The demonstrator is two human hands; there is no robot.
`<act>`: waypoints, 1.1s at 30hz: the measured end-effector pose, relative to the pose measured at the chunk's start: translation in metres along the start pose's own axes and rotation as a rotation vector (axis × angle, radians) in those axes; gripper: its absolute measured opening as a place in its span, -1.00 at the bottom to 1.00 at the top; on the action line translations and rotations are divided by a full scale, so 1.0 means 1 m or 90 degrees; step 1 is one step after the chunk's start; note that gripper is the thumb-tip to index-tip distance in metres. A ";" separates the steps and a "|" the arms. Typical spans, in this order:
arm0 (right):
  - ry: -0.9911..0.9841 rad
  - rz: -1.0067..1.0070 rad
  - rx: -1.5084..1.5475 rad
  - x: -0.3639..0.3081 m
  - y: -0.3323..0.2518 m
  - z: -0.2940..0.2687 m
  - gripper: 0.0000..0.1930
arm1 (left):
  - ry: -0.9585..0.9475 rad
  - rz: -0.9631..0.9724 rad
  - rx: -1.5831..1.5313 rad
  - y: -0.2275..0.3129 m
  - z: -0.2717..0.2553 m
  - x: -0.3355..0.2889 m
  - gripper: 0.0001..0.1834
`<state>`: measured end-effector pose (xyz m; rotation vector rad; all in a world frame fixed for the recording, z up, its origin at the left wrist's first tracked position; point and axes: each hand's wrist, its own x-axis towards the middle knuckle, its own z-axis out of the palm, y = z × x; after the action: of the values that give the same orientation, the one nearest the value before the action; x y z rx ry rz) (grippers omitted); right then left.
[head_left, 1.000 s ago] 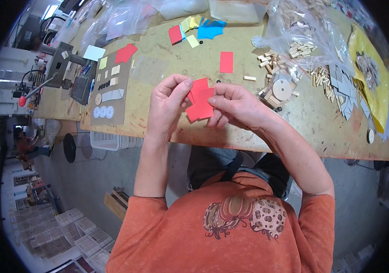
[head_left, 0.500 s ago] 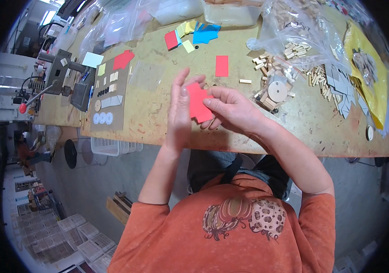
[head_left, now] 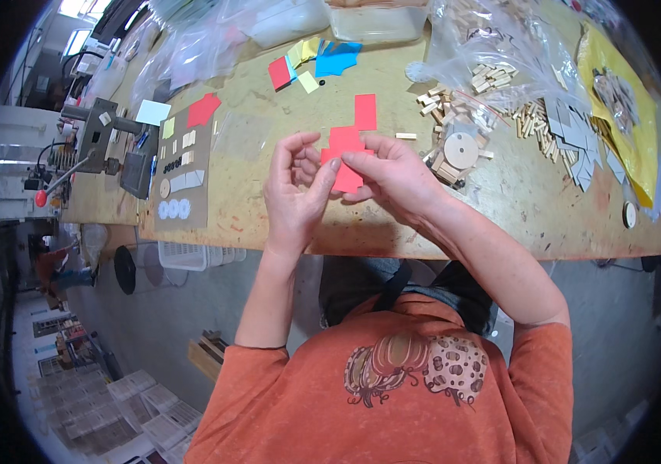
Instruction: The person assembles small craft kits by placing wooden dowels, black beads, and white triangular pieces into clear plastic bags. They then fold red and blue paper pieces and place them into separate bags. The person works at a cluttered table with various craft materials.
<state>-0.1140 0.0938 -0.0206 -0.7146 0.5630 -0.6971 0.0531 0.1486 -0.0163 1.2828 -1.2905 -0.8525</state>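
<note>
Several red cards [head_left: 346, 139], overlapping at uneven angles, are held up above the near part of the table. My right hand [head_left: 392, 170] pinches them from the right, thumb on top and fingers beneath. At their left edge my left hand [head_left: 296, 189] has its thumb pressed on the red face, its other fingers curled. Just beyond lies a single red card [head_left: 365, 112] flat on the tabletop. A small wooden block [head_left: 405, 136] is to the right of it.
Wooden blocks [head_left: 535, 127], grey card pieces [head_left: 570, 139] and a wooden disc [head_left: 461, 151] are spread at right. Blue cards [head_left: 338, 58] lie farther back. A brown board [head_left: 195, 189] with sorted parts sits at left, beside a metal press [head_left: 98, 131].
My left hand has turned from upright, extended fingers to curled ones with its thumb on the cards. The red cards have shifted and now stand more upright.
</note>
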 end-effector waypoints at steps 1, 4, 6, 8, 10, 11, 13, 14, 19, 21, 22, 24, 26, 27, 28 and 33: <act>0.021 -0.003 0.008 0.001 0.001 -0.002 -0.68 | -0.002 0.004 0.018 -0.005 -0.004 -0.002 -0.64; 0.019 0.036 0.081 0.004 0.002 -0.006 -0.69 | 0.028 -0.010 -0.039 -0.002 -0.001 -0.005 -0.71; 0.014 0.049 0.149 0.005 0.000 -0.007 -0.71 | 0.066 0.001 -0.110 0.003 0.005 -0.005 -0.75; -0.003 0.062 0.208 0.004 -0.003 -0.008 -0.71 | 0.114 0.041 -0.172 0.008 0.008 -0.006 -0.77; -0.030 0.074 0.256 0.003 -0.006 -0.008 -0.71 | 0.182 0.091 -0.158 0.011 0.014 -0.005 -0.77; -0.028 0.071 0.255 0.002 -0.008 -0.006 -0.72 | 0.201 0.112 -0.146 0.012 0.017 -0.004 -0.77; -0.025 0.064 0.252 0.000 -0.009 -0.001 -0.75 | 0.220 0.123 -0.099 0.008 0.022 -0.004 -0.77; -0.027 0.051 0.240 0.001 -0.007 0.001 -0.75 | 0.222 0.114 -0.062 0.001 0.024 -0.005 -0.77; -0.015 0.008 0.205 0.004 0.004 -0.003 -0.75 | 0.199 0.077 0.057 -0.007 0.031 -0.007 -0.66; 0.014 0.014 0.195 0.005 0.005 -0.003 -0.75 | 0.141 0.036 0.086 -0.004 0.029 -0.009 -0.56; 0.027 0.017 0.189 0.005 0.005 -0.002 -0.75 | 0.132 -0.004 0.130 0.002 0.028 -0.011 -0.47; 0.053 0.028 0.167 0.004 0.002 0.000 -0.74 | 0.107 -0.083 0.211 0.017 0.027 -0.014 -0.29; 0.060 0.034 0.129 0.003 0.001 -0.002 -0.74 | 0.072 0.197 0.442 0.023 0.017 -0.005 -0.09; 0.052 0.039 0.104 0.004 0.002 -0.005 -0.74 | 0.053 0.339 0.554 0.026 0.011 -0.001 0.01; 0.044 0.043 0.078 0.003 0.002 -0.008 -0.74 | -0.017 0.353 0.554 0.031 0.008 0.004 0.05; -0.035 0.087 -0.022 0.001 0.002 -0.001 -0.76 | -0.289 0.330 0.487 0.039 -0.014 0.013 0.12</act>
<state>-0.1132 0.0936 -0.0234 -0.7190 0.5690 -0.5397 0.0605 0.1453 0.0265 1.2392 -2.3330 -0.2674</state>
